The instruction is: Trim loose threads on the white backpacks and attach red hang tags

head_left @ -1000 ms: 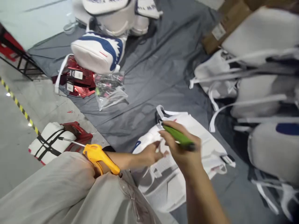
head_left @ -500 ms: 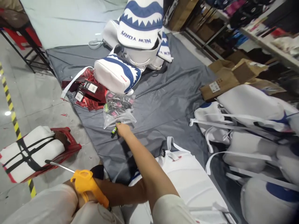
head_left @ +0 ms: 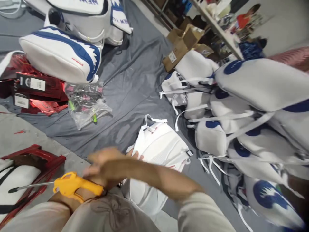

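My right hand [head_left: 105, 161] is smeared by motion above my lap, close to an orange gun-shaped tool [head_left: 72, 186] with a long thin metal nozzle and black tip. Whether anything is in that hand I cannot make out. Behind the right forearm, the fingers of my left hand [head_left: 137, 155] grip the edge of a white backpack [head_left: 161, 141] lying before me; the rest of that hand is hidden. A clear plastic bag [head_left: 84, 103] of small black, pink and green pieces lies on the grey sheet, with one green end at its mouth.
White-and-blue backpacks [head_left: 62, 53] are piled at the upper left beside red packets with black tags [head_left: 36, 83]. Several more white bags [head_left: 210, 137] lie at the right. A cardboard box [head_left: 176, 51] stands behind them, and a red stool [head_left: 51, 164] at the lower left.
My right hand has drawn back from the plastic bag, where it gripped a small green-and-black item, to above my lap. The view has swung right. Left fingers now show on the backpack.
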Motion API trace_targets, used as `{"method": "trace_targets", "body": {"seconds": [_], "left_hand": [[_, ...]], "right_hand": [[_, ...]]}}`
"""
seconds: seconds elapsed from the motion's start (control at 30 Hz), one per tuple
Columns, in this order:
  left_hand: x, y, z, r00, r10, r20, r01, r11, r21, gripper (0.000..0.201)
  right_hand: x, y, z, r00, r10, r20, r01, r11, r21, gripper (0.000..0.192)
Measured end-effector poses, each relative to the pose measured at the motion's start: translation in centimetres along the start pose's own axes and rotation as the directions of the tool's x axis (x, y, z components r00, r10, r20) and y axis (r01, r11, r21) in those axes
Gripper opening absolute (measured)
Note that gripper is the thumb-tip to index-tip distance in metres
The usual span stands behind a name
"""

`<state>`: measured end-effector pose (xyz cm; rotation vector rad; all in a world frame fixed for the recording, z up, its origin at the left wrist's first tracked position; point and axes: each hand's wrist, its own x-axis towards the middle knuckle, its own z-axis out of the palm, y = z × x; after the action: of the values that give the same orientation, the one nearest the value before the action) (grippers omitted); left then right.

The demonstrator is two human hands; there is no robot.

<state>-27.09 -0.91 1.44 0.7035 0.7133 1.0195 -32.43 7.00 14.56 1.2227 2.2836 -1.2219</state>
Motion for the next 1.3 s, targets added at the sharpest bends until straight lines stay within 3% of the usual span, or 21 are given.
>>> {"method": "trace_targets", "body": {"seconds": [0.07, 0.13, 0.23, 0.33, 0.4, 0.47, 0.5, 0.53, 0.6, 0.63, 0.7, 0.77, 0.8, 0.83, 0.97, 1.03, 1.13, 1.3], "left_hand": [[-0.1, -0.6, 0.5, 0.995, -0.098, -0.031, 0.096, 0.993, -0.068, 0.042], [-0.3, -0.5, 0.9, 0.978, -0.206, -0.022, 0.202, 0.973, -0.11, 0.043], [0.3, 0.9, 1.3, 0.935, -0.353, 0.029, 0.354, 0.929, -0.111, 0.052], [2.8, 3.3, 1.4, 0.932, -0.359, -0.04, 0.357, 0.933, -0.046, 0.073], [4.9, 5.1, 1.8, 0.956, -0.272, -0.107, 0.278, 0.96, 0.045, 0.08], [6.4, 6.1, 2.8, 0.969, -0.206, -0.139, 0.23, 0.956, 0.183, 0.076], [6.6, 6.0, 3.6, 0.971, -0.185, -0.152, 0.22, 0.942, 0.253, 0.072], [6.6, 5.7, 4.6, 0.971, -0.167, -0.17, 0.214, 0.923, 0.319, 0.071], [5.9, 4.0, 6.5, 0.97, -0.101, -0.223, 0.191, 0.881, 0.432, 0.082], [5.4, 3.0, 7.2, 0.965, -0.055, -0.255, 0.177, 0.858, 0.483, 0.093], [4.8, 1.1, 8.1, 0.948, 0.017, -0.316, 0.174, 0.808, 0.564, 0.106], [5.0, 0.0, 8.1, 0.928, 0.04, -0.372, 0.211, 0.766, 0.608, 0.096], [5.3, -0.1, 7.7, 0.919, 0.034, -0.392, 0.231, 0.759, 0.608, 0.086], [5.7, 0.0, 7.4, 0.913, 0.026, -0.406, 0.245, 0.763, 0.599, 0.076], [6.5, 1.5, 6.3, 0.919, 0.033, -0.392, 0.21, 0.802, 0.559, 0.059], [5.9, 2.0, 6.5, 0.947, 0.007, -0.321, 0.168, 0.842, 0.512, 0.062], [4.3, 2.2, 7.3, 0.984, -0.065, -0.164, 0.131, 0.894, 0.429, 0.073], [2.9, 2.1, 7.8, 0.986, -0.146, 0.078, 0.119, 0.954, 0.274, 0.081]], "right_hand": [[-5.0, -0.4, 2.0, 0.991, -0.125, 0.048, 0.122, 0.991, 0.062, 0.05], [-7.8, -0.3, 3.9, 0.968, -0.241, 0.071, 0.226, 0.958, 0.174, 0.054], [-8.7, -0.2, 6.4, 0.951, -0.304, 0.048, 0.274, 0.908, 0.317, 0.043], [-9.7, -0.3, 8.3, 0.923, -0.361, -0.132, 0.373, 0.757, 0.536, 0.02], [-12.0, 0.5, 9.1, 0.923, -0.257, -0.286, 0.381, 0.509, 0.772, 0.021], [-15.5, 2.2, 9.7, 0.922, -0.014, -0.388, 0.384, 0.186, 0.905, 0.033], [-17.6, 3.3, 9.9, 0.898, 0.121, -0.422, 0.419, 0.05, 0.907, 0.04], [-19.8, 4.6, 10.2, 0.861, 0.241, -0.447, 0.471, -0.048, 0.881, 0.043], [-24.2, 7.3, 10.9, 0.782, 0.414, -0.466, 0.561, -0.142, 0.816, 0.042], [-26.4, 8.7, 11.4, 0.748, 0.474, -0.465, 0.585, -0.141, 0.798, 0.04], [-30.1, 11.2, 13.0, 0.649, 0.592, -0.478, 0.608, -0.026, 0.793, 0.039], [-33.0, 13.4, 14.9, 0.535, 0.674, -0.51, 0.568, 0.16, 0.807, 0.045], [-34.1, 14.4, 15.9, 0.512, 0.684, -0.52, 0.525, 0.229, 0.819, 0.05], [-34.9, 15.2, 16.9, 0.521, 0.678, -0.519, 0.479, 0.271, 0.835, 0.055], [-35.5, 17.3, 20.0, 0.653, 0.579, -0.488, 0.346, 0.346, 0.872, 0.063], [-34.8, 17.9, 20.8, 0.654, 0.55, -0.52, 0.308, 0.433, 0.847, 0.064], [-33.6, 18.5, 20.7, 0.61, 0.535, -0.584, 0.261, 0.56, 0.786, 0.065], [-32.4, 18.2, 18.8, 0.583, 0.543, -0.605, 0.075, 0.705, 0.705, 0.055]]}}
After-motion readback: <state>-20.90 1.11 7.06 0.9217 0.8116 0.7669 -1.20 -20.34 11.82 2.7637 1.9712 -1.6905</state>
